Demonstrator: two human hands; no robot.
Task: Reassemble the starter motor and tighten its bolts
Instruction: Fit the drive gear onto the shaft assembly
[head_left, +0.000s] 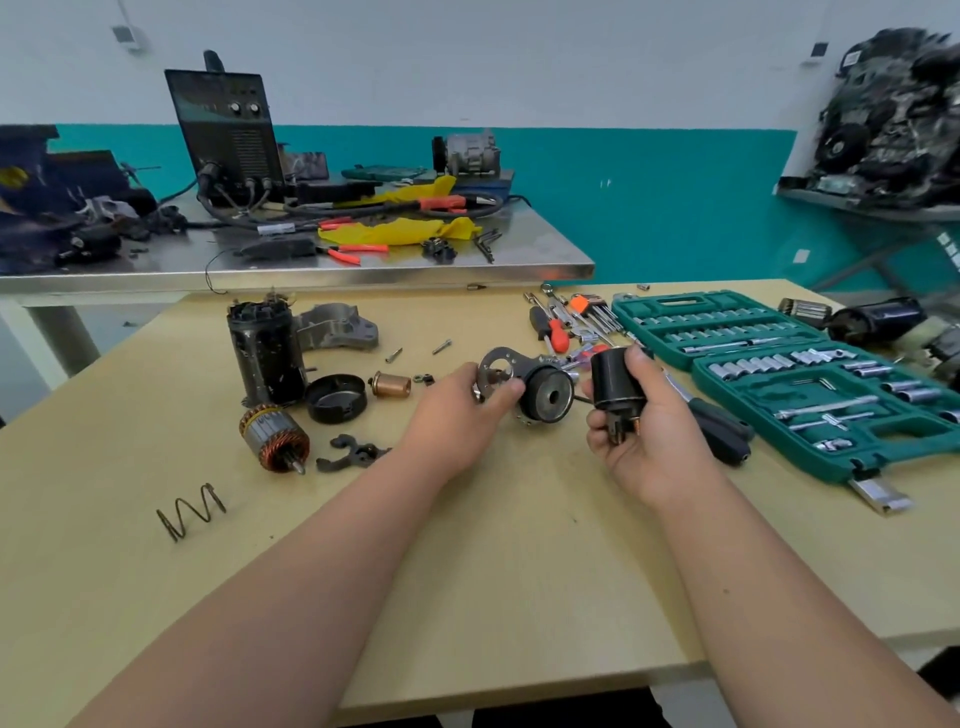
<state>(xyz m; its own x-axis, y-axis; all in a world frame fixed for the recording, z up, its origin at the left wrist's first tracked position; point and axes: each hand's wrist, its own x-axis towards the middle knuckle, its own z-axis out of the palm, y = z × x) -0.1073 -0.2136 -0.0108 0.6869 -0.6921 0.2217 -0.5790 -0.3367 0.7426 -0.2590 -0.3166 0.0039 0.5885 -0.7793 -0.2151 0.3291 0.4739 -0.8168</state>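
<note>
Over the table (519, 561) our left hand (457, 415) grips a round metal part (545, 400), our right hand (649, 441) a black cylinder (613, 379); housing (265, 353), rotor (275, 439) and spring (192, 512) lie loose, so we judge assembly barely begun.

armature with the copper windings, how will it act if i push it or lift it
The armature lies on its side and is round, so a push would probably roll it. Metal core and copper windings suggest it's heavy for its size and stiff.
</note>
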